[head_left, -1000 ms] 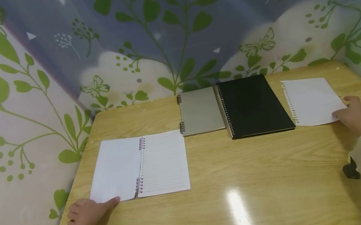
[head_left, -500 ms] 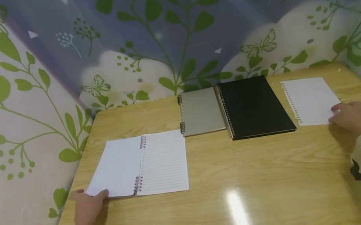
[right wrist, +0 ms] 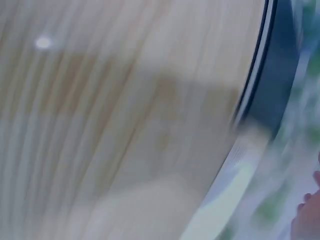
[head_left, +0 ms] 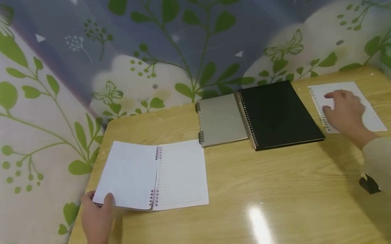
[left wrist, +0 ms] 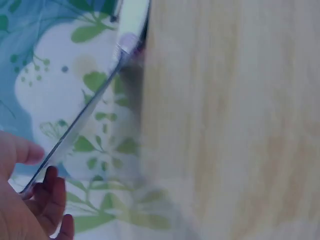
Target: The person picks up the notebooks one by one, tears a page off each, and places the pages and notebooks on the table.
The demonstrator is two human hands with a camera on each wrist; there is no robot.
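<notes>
On the wooden table, the left grip pinches the open notebook, its left side now raised, so no longer flat; the right grip, relaxed, has moved over the loose sheet.

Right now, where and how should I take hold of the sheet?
Probably pinch the sheet at its near right corner, coming from the right: it looks flat, that corner lies bare, and the black notebook is close on its left.

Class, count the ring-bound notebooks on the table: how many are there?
3: an open notebook at the left, a grey notebook at the back, and a black notebook just right of the grey one.
</notes>
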